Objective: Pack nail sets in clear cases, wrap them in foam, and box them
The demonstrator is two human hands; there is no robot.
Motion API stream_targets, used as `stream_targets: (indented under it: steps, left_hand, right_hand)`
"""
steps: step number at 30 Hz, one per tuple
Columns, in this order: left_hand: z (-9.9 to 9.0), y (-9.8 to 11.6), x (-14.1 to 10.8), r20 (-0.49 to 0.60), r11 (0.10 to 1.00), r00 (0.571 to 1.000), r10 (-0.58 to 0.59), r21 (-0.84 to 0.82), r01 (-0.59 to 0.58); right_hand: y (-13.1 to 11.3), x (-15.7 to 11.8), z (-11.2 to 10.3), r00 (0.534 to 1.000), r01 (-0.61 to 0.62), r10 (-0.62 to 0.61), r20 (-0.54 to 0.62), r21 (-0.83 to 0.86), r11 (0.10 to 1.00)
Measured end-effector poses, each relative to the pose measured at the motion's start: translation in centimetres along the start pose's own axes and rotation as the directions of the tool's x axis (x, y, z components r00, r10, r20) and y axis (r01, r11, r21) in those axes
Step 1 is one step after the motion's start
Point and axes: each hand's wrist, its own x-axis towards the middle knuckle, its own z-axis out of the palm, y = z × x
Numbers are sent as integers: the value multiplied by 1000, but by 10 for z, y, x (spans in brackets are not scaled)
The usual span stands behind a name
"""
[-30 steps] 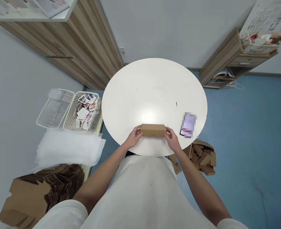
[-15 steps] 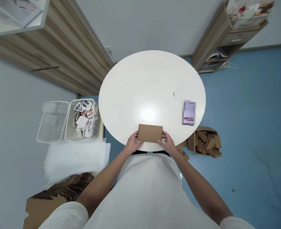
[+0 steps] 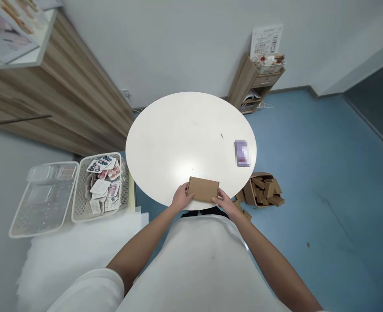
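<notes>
One left hand (image 3: 181, 198) and one right hand (image 3: 225, 203) on one box (image 3: 203, 190). One table (image 3: 191, 134), one blurred phone (image 3: 241, 152), one cabinet (image 3: 81, 82), one shelf (image 3: 241, 82), one wall socket (image 3: 125, 93), three baskets (image 3: 124, 184), one carton (image 3: 249, 193). Small boxes (image 3: 269, 190) and cards (image 3: 99, 186): several each, too jumbled to count.

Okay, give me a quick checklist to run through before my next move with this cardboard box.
1. Left hand gripping the cardboard box at its left end: ok.
2. Right hand gripping its right end: ok.
3. Box top lying flat and closed: ok.
4. Box resting fully on the white table: cannot tell from above.
5. Pixelated purple item apart from the box: ok, it lies near the table's right edge.
6. Box contents: cannot tell.
</notes>
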Motion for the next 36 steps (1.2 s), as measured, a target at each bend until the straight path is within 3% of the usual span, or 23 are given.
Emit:
stream_targets:
  steps: [8,12,17,23,27,32,36]
  left_hand:
    - [12,19,9,91,993,989,114,28,-117]
    - [25,50,16,139,979,974,182,66,-192]
    - [59,104,24,229,949,933,276,88,-302]
    - [139,176,36,435,913,822,367,2,-408]
    - [206,227,47,563,892,730,388,-30,-451]
    - [287,286,64,676,861,629,384,-17,-508]
    - [335,320,79,731,816,535,423,-51,-575]
  right_hand:
    - [14,-27,-12,991,3,18,-134,150,989]
    - [24,-31,-34,966,81,-20,-257,231,970]
    - [54,-38,-77,887,158,14,-461,332,930]
    - [94,-64,-154,743,321,29,-669,394,861]
    - [112,-80,-214,651,322,126,-748,423,847]
    - [123,-89,-283,576,322,199,-793,445,836]
    - [130,-93,-322,514,369,192,-836,417,831]
